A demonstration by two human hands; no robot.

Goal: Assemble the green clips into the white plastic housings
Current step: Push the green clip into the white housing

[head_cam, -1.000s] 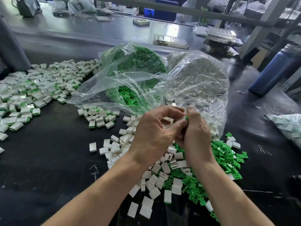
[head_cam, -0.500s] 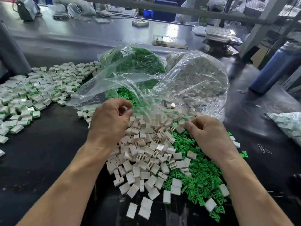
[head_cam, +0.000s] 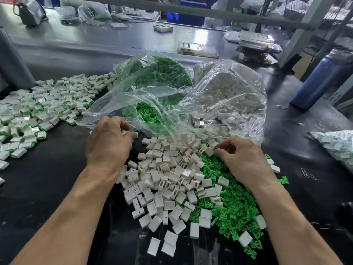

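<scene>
hands barely moved — left hand (head_cam: 108, 144) gripping housing (head_cam: 133, 135), right hand (head_cam: 246, 161) pinching

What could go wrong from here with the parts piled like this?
Loose housings and clips overlap in one heap, so the right hand may pick the wrong part. The left hand sits against the bag edge; snagging it could spill more clips.

Bright, even light falls from overhead. Pale glare spreads across the grey tabletop (head_cam: 95, 46) in the upper left of the frame, and small highlights glint on the clear plastic bags (head_cam: 225, 96) at centre. Shadows stay soft. Wide-angle distortion bends the edges — the far background looks slightly blurred.
</scene>
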